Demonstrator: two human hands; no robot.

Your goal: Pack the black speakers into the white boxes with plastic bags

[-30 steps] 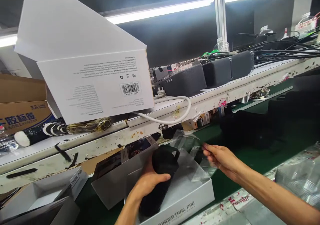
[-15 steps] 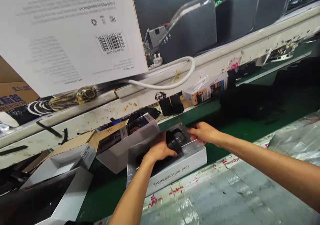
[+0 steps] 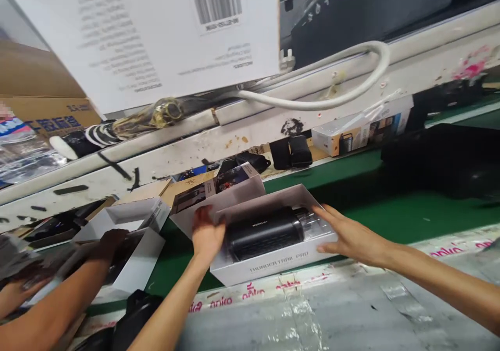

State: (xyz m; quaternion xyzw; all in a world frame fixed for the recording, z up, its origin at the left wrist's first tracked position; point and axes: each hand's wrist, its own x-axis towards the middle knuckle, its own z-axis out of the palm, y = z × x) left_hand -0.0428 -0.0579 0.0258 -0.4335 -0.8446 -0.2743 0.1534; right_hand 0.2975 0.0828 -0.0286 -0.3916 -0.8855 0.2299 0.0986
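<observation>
black speaker (image 3: 265,234), gripped earlier, now lies in the box (image 3: 238,275) between hands (image 3: 353,240).

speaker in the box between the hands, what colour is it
Black speaker with pale lettering, best in the head view.

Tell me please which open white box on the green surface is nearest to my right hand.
The box holding the black MERKURY cylinder: your right hand is at its end. The other open boxes stand farther left.
</observation>
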